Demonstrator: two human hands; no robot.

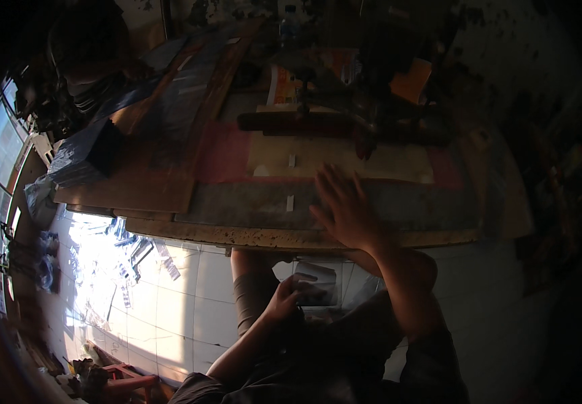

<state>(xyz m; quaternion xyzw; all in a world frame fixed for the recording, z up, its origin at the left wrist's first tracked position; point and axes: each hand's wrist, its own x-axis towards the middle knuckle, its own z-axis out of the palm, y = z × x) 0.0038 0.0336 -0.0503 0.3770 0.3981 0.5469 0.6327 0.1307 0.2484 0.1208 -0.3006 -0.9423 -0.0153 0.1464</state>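
Observation:
My right hand lies over the grey tabletop with its fingers spread, the fingertips reaching the edge of a cream strip. Pink sheeting shows at both ends of that strip. Two small white pieces lie left of this hand: one white tag on the strip, another white tag on the grey surface. Down at my lap, my left hand has its bent fingers on a grey, shiny flat piece, its kind unclear in the shadow.
A dark bar of a machine-like fixture spans the strip's far side. Brown boards and a plastic-wrapped dark block occupy the left. A person's hand is at the far left. Scraps litter the tiled floor near a red stool.

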